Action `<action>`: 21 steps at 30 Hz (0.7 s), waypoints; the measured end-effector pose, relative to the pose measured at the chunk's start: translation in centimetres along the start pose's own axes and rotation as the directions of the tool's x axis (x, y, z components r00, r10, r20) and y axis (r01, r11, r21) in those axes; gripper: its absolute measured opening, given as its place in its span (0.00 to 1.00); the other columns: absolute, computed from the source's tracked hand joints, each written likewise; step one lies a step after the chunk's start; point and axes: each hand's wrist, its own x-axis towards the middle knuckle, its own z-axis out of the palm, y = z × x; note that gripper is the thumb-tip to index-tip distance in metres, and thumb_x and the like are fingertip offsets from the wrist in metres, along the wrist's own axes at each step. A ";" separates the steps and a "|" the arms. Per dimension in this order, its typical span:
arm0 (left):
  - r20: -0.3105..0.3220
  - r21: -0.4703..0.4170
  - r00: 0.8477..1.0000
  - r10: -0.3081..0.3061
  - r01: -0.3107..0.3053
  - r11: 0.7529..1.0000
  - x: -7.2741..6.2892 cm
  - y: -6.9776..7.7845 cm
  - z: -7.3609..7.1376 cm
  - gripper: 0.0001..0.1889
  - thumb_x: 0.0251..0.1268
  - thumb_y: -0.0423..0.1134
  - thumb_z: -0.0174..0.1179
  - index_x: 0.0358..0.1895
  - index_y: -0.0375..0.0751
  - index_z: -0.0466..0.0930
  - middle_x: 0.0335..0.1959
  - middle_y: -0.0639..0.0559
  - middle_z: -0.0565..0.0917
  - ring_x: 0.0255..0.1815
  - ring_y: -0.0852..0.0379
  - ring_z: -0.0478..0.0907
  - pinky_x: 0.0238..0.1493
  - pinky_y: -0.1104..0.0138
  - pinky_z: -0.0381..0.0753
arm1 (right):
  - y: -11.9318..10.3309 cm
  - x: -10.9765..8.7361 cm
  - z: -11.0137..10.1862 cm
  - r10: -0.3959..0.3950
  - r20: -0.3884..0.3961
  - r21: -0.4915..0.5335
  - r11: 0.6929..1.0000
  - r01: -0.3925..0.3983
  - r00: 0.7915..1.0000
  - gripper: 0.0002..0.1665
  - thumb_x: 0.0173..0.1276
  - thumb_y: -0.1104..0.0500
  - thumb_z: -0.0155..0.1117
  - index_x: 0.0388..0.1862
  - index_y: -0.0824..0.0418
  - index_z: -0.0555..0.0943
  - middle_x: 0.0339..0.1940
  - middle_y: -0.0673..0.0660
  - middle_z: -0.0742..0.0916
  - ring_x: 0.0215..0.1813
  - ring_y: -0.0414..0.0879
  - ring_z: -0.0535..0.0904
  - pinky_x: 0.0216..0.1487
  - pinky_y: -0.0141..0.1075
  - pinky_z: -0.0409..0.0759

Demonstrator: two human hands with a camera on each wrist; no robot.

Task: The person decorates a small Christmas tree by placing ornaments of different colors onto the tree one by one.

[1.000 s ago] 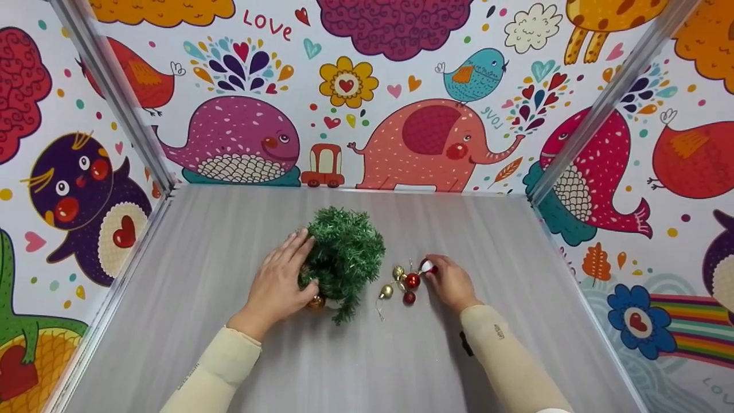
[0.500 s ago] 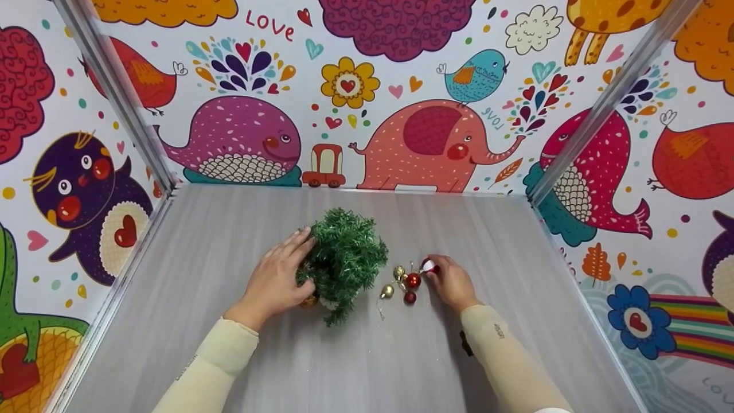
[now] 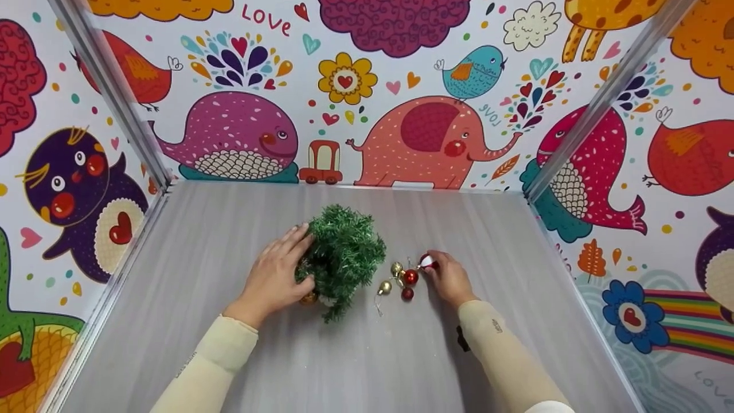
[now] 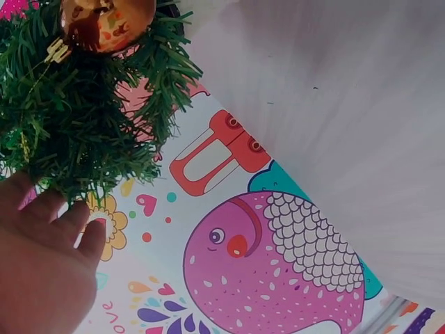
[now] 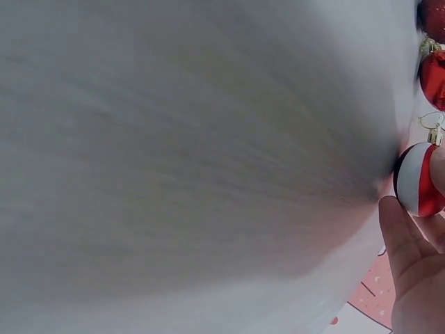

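Observation:
My left hand (image 3: 275, 278) holds the left side of bushy artificial fir greenery (image 3: 350, 241), fingers at its far side and thumb nearer me. An orange-gold bauble (image 4: 108, 24) hangs on it, with a gold string at its cap. In the left wrist view my fingertips (image 4: 80, 212) reach into the needles. My right hand (image 3: 450, 278) pinches a red-and-white bauble (image 5: 421, 181) by its sides, its gold cap and loop facing away from the palm. Left of that hand lie a shiny red bauble (image 3: 410, 277), a darker red one (image 3: 407, 294) and small gold baubles (image 3: 385, 287).
The grey tabletop (image 3: 355, 367) is bounded by printed cartoon walls (image 3: 229, 137) at the back and sides. Metal corner posts (image 3: 117, 97) rise at the left and right. A thin string (image 3: 378, 307) trails from one gold bauble.
My left hand and the greenery have shifted slightly, and the greenery has turned a little. The right hand stays on the red-and-white bauble. The head view has tilted slightly.

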 end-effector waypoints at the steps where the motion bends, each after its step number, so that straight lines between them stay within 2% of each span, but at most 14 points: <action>1: -0.004 0.000 1.000 0.002 -0.002 1.000 0.0 0.0 0.0 0.37 0.55 0.45 0.61 0.72 0.39 0.69 0.77 0.45 0.62 0.76 0.44 0.58 0.70 0.45 0.60 | -0.1 0.0 0.0 0.000 0.000 0.002 1.000 0.000 1.000 0.25 0.69 0.61 0.67 0.63 0.66 0.77 0.57 0.66 0.82 0.60 0.62 0.78 0.63 0.52 0.73; 6: -0.023 0.006 1.000 0.009 -0.009 1.000 -0.3 0.1 0.0 0.37 0.55 0.46 0.62 0.71 0.38 0.70 0.77 0.44 0.62 0.76 0.44 0.58 0.71 0.46 0.58 | -0.3 0.1 -0.4 -0.004 -0.016 0.001 1.000 0.004 1.000 0.25 0.67 0.63 0.68 0.62 0.67 0.77 0.55 0.66 0.83 0.55 0.60 0.80 0.59 0.52 0.76; 11: -0.038 0.015 0.999 0.011 -0.011 1.000 -0.3 0.1 0.4 0.37 0.56 0.46 0.62 0.71 0.38 0.70 0.77 0.46 0.60 0.76 0.43 0.58 0.72 0.46 0.57 | -1.1 -0.2 -1.7 0.004 -0.034 0.040 0.999 -0.003 0.999 0.26 0.68 0.63 0.68 0.64 0.65 0.76 0.55 0.64 0.82 0.51 0.56 0.82 0.54 0.48 0.80; 17: -0.046 0.031 0.999 0.014 -0.012 0.999 -0.4 0.0 0.6 0.37 0.56 0.47 0.62 0.71 0.38 0.70 0.77 0.46 0.61 0.76 0.44 0.57 0.71 0.45 0.58 | -3.4 -1.1 -4.0 0.017 -0.105 0.182 0.983 0.002 0.994 0.27 0.68 0.64 0.68 0.65 0.64 0.75 0.54 0.61 0.82 0.50 0.53 0.83 0.49 0.43 0.83; 21: -0.075 0.033 0.997 0.026 -0.023 0.999 -0.3 0.0 0.8 0.37 0.56 0.47 0.62 0.71 0.38 0.70 0.77 0.46 0.61 0.76 0.44 0.58 0.72 0.46 0.57 | -5.4 -2.4 -5.3 -0.019 -0.184 0.252 0.965 0.066 0.983 0.27 0.68 0.62 0.68 0.65 0.62 0.75 0.55 0.58 0.82 0.49 0.51 0.84 0.47 0.42 0.84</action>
